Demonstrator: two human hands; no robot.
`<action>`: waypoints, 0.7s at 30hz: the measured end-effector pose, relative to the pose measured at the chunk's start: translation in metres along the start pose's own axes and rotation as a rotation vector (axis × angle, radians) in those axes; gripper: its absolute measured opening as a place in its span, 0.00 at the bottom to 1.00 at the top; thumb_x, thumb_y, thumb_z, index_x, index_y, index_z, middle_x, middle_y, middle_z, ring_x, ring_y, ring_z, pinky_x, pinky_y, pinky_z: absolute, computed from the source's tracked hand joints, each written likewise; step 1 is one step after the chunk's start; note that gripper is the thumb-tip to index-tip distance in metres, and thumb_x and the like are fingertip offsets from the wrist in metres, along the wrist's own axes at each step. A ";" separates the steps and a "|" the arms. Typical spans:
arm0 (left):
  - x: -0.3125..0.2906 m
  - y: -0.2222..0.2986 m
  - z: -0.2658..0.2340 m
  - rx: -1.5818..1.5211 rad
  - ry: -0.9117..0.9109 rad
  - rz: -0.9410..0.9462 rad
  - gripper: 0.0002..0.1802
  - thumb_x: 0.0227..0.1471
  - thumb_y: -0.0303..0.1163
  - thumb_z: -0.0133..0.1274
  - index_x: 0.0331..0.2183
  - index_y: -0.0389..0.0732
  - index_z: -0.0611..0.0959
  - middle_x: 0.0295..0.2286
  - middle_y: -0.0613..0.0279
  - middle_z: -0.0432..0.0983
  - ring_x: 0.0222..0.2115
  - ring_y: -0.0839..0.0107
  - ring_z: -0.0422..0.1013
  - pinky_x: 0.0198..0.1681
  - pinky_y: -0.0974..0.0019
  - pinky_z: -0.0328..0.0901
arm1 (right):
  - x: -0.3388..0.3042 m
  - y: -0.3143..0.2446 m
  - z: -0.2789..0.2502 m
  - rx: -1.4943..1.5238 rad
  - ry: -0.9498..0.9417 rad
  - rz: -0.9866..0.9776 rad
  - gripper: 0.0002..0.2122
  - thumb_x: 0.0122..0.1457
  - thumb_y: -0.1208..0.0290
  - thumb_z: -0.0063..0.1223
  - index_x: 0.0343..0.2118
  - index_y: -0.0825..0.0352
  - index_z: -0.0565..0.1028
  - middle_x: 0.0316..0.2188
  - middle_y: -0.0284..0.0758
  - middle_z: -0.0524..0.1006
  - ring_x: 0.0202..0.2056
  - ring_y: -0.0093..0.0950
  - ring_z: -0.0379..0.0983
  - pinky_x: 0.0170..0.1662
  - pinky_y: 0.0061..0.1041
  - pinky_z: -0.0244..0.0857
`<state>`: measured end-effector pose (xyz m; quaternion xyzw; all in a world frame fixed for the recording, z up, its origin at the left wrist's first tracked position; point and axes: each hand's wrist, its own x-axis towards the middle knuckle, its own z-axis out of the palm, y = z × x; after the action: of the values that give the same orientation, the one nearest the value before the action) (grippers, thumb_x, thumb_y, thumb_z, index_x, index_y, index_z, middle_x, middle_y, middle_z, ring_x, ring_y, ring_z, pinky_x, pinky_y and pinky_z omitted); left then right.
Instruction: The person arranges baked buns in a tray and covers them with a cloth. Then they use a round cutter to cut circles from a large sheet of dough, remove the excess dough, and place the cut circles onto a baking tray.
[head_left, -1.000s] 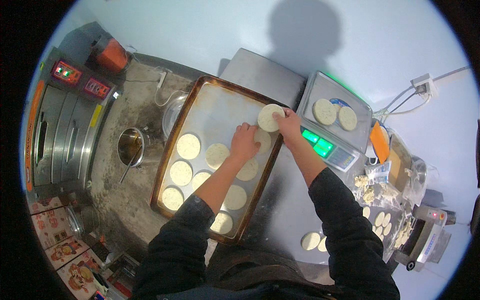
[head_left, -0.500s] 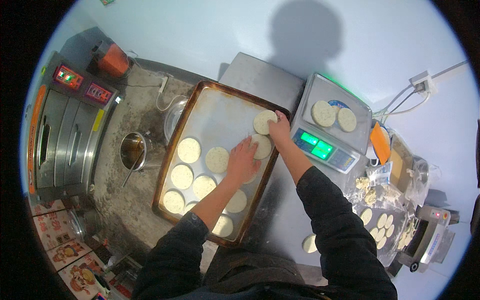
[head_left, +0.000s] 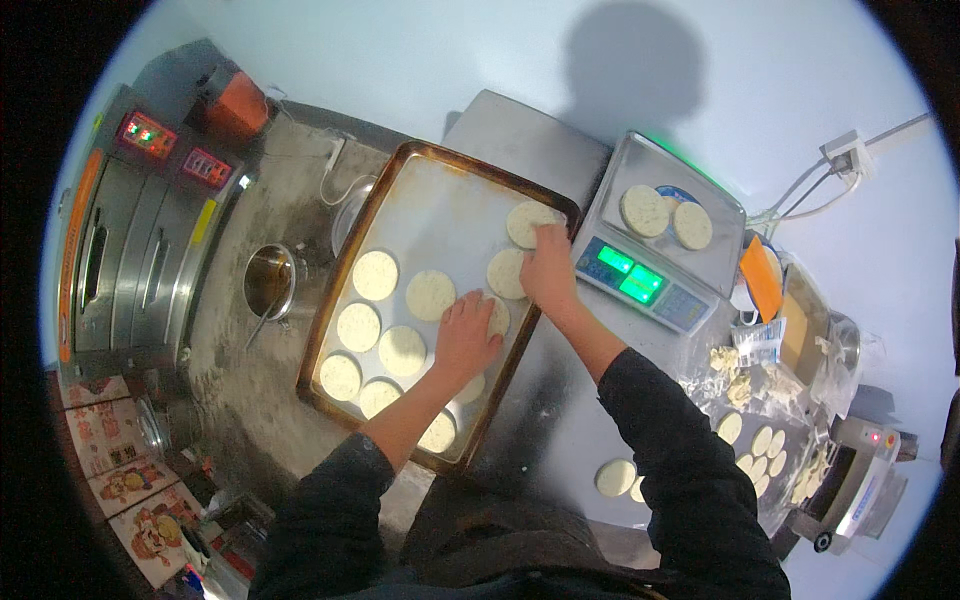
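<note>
Flat pale dough rounds [head_left: 375, 275] lie in rows on a dark-rimmed metal baking tray [head_left: 440, 165]. My left hand [head_left: 468, 338] rests on the tray with fingers stretched out, their tips over a partly covered dough round [head_left: 497, 316] near the middle. At the tray's right rim my right hand [head_left: 550, 272] bends down between the far-right dough round [head_left: 530, 222] and the dough round [head_left: 507, 274] below it. It touches or nearly touches both; its fingertips are turned under, so I cannot see whether they grip one.
A lit digital scale [head_left: 650, 285] carries two dough rounds [head_left: 646, 211] to the right. More rounds [head_left: 615, 478] lie on the metal table [head_left: 570, 400]. A pot [head_left: 270, 280] with a handle stands left of the tray, near a metal oven [head_left: 130, 260]. A small machine [head_left: 860, 480] is far right.
The dough round that my right hand held at the far right now lies on the tray. My right hand has moved slightly down and left; my left hand has slid down and left.
</note>
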<state>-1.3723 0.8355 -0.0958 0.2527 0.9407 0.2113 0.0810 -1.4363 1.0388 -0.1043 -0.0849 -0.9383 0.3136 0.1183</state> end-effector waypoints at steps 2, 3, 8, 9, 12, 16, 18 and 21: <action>-0.009 0.000 0.001 -0.015 0.024 0.029 0.38 0.48 0.36 0.68 0.60 0.37 0.76 0.62 0.43 0.66 0.62 0.44 0.64 0.64 0.45 0.62 | -0.017 -0.001 -0.009 -0.045 -0.223 -0.063 0.25 0.55 0.75 0.62 0.58 0.70 0.74 0.58 0.51 0.70 0.58 0.55 0.68 0.62 0.49 0.66; -0.011 -0.001 0.001 -0.032 0.044 0.028 0.38 0.47 0.36 0.69 0.59 0.37 0.76 0.60 0.44 0.67 0.60 0.45 0.65 0.63 0.46 0.63 | -0.024 -0.005 -0.010 -0.075 -0.262 -0.074 0.25 0.55 0.74 0.62 0.58 0.70 0.75 0.57 0.51 0.70 0.57 0.55 0.69 0.61 0.49 0.67; -0.013 0.003 -0.005 -0.059 0.029 -0.025 0.38 0.45 0.36 0.70 0.57 0.37 0.77 0.55 0.46 0.70 0.56 0.46 0.67 0.60 0.46 0.64 | -0.032 -0.012 -0.010 -0.225 -0.297 -0.080 0.24 0.55 0.73 0.63 0.56 0.69 0.76 0.54 0.49 0.71 0.54 0.52 0.72 0.58 0.47 0.69; -0.013 0.003 -0.005 -0.074 0.013 -0.046 0.37 0.46 0.36 0.70 0.57 0.39 0.77 0.56 0.46 0.70 0.57 0.45 0.67 0.62 0.45 0.64 | -0.031 -0.013 -0.009 -0.236 -0.302 -0.078 0.24 0.55 0.73 0.63 0.56 0.69 0.76 0.54 0.49 0.71 0.54 0.52 0.72 0.57 0.47 0.70; -0.017 0.001 -0.006 -0.094 -0.002 -0.083 0.36 0.46 0.36 0.70 0.57 0.40 0.77 0.56 0.45 0.70 0.59 0.44 0.66 0.63 0.45 0.63 | -0.028 -0.022 -0.008 -0.274 -0.325 -0.071 0.23 0.54 0.72 0.64 0.55 0.69 0.76 0.54 0.48 0.72 0.53 0.52 0.72 0.57 0.46 0.70; -0.018 0.001 -0.008 -0.030 0.041 -0.053 0.36 0.48 0.37 0.70 0.57 0.36 0.77 0.57 0.45 0.70 0.58 0.45 0.67 0.61 0.47 0.65 | -0.022 -0.018 -0.012 -0.252 -0.217 -0.124 0.21 0.54 0.73 0.63 0.53 0.68 0.77 0.55 0.47 0.72 0.53 0.50 0.73 0.57 0.46 0.70; -0.013 0.002 -0.006 -0.029 0.071 -0.044 0.35 0.48 0.37 0.69 0.57 0.36 0.78 0.59 0.44 0.69 0.59 0.44 0.66 0.62 0.46 0.64 | -0.009 0.000 -0.015 -0.198 -0.108 -0.188 0.20 0.55 0.73 0.63 0.52 0.68 0.78 0.55 0.46 0.73 0.53 0.49 0.73 0.57 0.46 0.70; -0.009 0.003 -0.004 -0.088 0.097 -0.082 0.34 0.49 0.35 0.68 0.57 0.36 0.78 0.60 0.44 0.69 0.60 0.43 0.66 0.63 0.45 0.63 | 0.010 0.013 -0.032 -0.089 0.022 -0.238 0.18 0.56 0.73 0.62 0.51 0.67 0.79 0.54 0.45 0.76 0.54 0.48 0.74 0.58 0.47 0.69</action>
<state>-1.3641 0.8318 -0.0906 0.1993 0.9429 0.2611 0.0551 -1.4355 1.0693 -0.0853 0.0185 -0.9534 0.2546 0.1609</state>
